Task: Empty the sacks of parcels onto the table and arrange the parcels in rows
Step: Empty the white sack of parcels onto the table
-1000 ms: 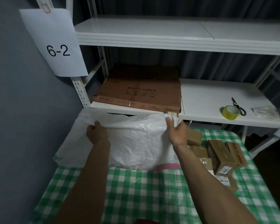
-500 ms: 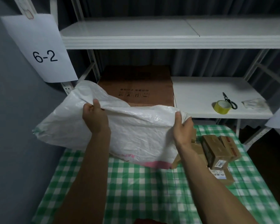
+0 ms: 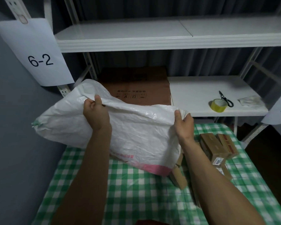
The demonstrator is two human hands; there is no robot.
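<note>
Head view shows me holding the white sack (image 3: pixel 136 132) up off the green checked table (image 3: pixel 136 192), so I judge this to be the emptying step: the sack hangs from its upper edge with its pink-banded end (image 3: pixel 154 169) lowest, just over the cloth. My left hand (image 3: pixel 96 114) has its fingers curled round a bunched fold of the upper edge, and my right hand (image 3: pixel 183 125) pinches the sack's right corner, thumb on the near face and fingers wrapped behind.

Right of the sack, brown cardboard parcels (image 3: pixel 217 148) lie in a loose heap on the table; a couple sit right at the sack's lower right corner, touching it or nearly so. None is in a row yet. I cannot tell whether anything is left inside, though the sack looks slack and flat.

Next, I reckon, comes a shake with both grips kept tight, then putting the sack aside, clear of the heap, so both hands are free for lining up the boxes.

It is a thin woven plastic sack, crinkled and glossy, with a green-marked seam (image 3: pixel 35 125) at its left end. It should fold easily and slip if held loosely.
</note>
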